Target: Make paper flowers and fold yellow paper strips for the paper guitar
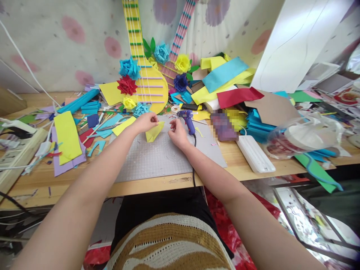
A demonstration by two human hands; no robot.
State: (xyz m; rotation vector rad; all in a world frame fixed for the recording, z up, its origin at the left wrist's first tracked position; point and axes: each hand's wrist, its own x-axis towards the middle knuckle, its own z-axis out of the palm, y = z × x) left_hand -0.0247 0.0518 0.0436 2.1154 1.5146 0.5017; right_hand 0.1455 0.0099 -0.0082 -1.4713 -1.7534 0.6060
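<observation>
My left hand (pixel 146 122) pinches a folded piece of yellow paper (pixel 154 133) by its upper edge, over the grey cutting mat (pixel 157 163). The paper hangs down, narrowing toward its lower end. Just right of the paper, apart from it, is my right hand (pixel 177 134), with its fingers curled together; whatever may be between their tips is too small to make out. A blue glue gun (pixel 189 123) lies right behind that hand, its black cord running down over the table edge.
Paper guitars, one yellow (pixel 157 84) and one pink (pixel 168 71), lean at the back with paper flowers. Scissors (pixel 115 124) and paper scraps lie left. Crepe paper (pixel 239 97) is piled right, near a white power bank-like box (pixel 255 153) and a plastic-wrapped tub (pixel 302 135).
</observation>
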